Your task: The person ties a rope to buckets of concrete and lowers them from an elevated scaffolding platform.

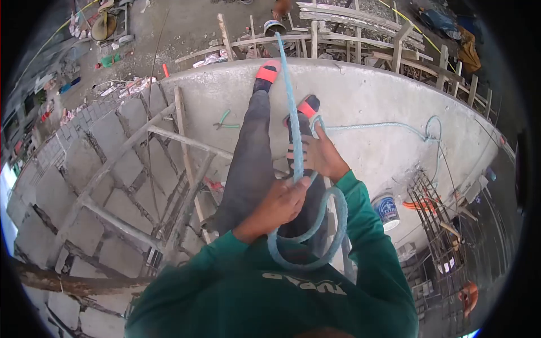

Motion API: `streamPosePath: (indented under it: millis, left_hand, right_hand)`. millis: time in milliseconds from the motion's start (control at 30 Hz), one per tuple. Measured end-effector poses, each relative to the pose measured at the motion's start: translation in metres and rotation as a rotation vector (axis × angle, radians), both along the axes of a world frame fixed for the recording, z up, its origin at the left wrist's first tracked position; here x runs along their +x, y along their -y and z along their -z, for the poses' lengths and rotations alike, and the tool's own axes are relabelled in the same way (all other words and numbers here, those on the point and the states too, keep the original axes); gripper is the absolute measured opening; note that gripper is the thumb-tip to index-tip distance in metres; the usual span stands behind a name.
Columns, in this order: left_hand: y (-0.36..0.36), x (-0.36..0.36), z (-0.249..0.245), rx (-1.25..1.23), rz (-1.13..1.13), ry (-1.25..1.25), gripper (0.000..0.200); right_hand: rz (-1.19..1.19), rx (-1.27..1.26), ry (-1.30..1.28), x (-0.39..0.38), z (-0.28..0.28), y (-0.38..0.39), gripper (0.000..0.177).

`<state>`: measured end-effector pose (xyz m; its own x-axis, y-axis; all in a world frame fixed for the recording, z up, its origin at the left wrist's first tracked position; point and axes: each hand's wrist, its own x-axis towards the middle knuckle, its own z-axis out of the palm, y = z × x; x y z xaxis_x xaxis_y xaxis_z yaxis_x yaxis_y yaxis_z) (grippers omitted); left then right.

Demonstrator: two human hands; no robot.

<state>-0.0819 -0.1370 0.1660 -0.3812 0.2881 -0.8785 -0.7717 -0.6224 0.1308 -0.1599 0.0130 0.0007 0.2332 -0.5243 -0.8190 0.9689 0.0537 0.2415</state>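
Note:
A light blue rope [290, 101] runs taut from a bucket [274, 26] beyond the slab's far edge up to my hands. My left hand [277, 204] is closed around this rope in front of my body. Farther up the line, my right hand [322, 153] curls its fingers at the rope, thumb raised, with a bend of rope beside the thumb. Below both hands a loose loop of the rope hangs over my lap. Its slack trails right across the concrete slab [225, 84]. Green-handled pliers [226, 121] lie left of my legs.
Wooden and metal framing [189, 135] and block masonry [107, 180] stand at left. A paint bucket [386, 212] and rebar [431, 208] are at right. Beyond the slab's curved edge are timber rails [360, 38] and ground far below. My sandalled feet are near that edge.

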Motion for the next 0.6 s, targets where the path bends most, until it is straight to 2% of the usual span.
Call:
streamPosePath:
  millis: [33,67,100,133,167,200,233,267,300,333,367,400,433,500,567,600]
  left_hand:
    - [0.003,-0.001,-0.019,-0.073,0.181,-0.048,0.038]
    - [-0.008,0.011,-0.03,-0.18,0.218,-0.183,0.042]
    - [-0.002,0.015,-0.034,-0.187,0.191,-0.112,0.043]
    - [0.009,0.017,-0.034,-0.196,0.165,-0.049,0.044]
    - [0.013,0.022,-0.03,-0.19,0.169,-0.042,0.044]
    - [0.014,0.029,-0.024,-0.063,0.229,-0.048,0.05]
    - [0.022,0.031,-0.005,0.04,0.291,-0.084,0.057]
    - [0.031,0.038,0.03,0.271,0.215,-0.049,0.063]
    - [0.032,0.047,0.059,0.524,0.125,0.01,0.07]
    - [0.034,0.031,0.09,0.26,0.229,0.201,0.087]
    - [0.031,0.031,0.146,0.044,0.174,0.151,0.089]
    - [0.029,0.044,0.235,0.127,-0.005,0.196,0.091]
    - [0.045,0.014,0.272,0.222,-0.029,0.183,0.091]
    - [0.047,-0.06,0.334,0.195,-0.204,0.277,0.072]
    - [0.037,-0.102,0.379,0.189,-0.289,0.373,0.061]
    - [0.029,-0.109,0.414,0.237,-0.436,0.383,0.047]
  right_hand:
    - [0.02,-0.01,-0.065,-0.023,0.004,0.048,0.083]
    - [0.29,-0.043,0.12,-0.043,0.042,0.069,0.066]
    - [0.553,-0.067,0.305,-0.054,0.071,0.08,0.051]
    - [0.547,-0.074,0.301,-0.055,0.079,0.086,0.051]
    - [0.622,-0.118,0.317,-0.048,0.084,0.089,0.037]
    - [0.697,-0.148,0.342,-0.035,0.086,0.084,0.029]
    - [0.777,-0.102,0.21,-0.025,0.085,0.069,0.028]
    - [0.772,-0.125,0.191,-0.029,0.097,0.068,0.028]
    - [0.653,-0.063,0.075,-0.023,0.103,0.06,0.027]
    - [0.536,0.016,-0.024,-0.008,0.102,0.046,0.027]
    - [0.541,0.017,-0.028,-0.007,0.101,0.052,0.027]
    - [0.472,0.101,-0.091,-0.012,0.097,0.07,0.026]
    - [0.397,0.202,-0.136,-0.008,0.09,0.077,0.025]
    - [0.35,0.21,-0.153,-0.001,0.086,0.076,0.025]
    - [0.301,0.229,-0.153,0.001,0.083,0.074,0.024]
    - [0.236,0.248,-0.221,-0.007,0.082,0.073,0.027]
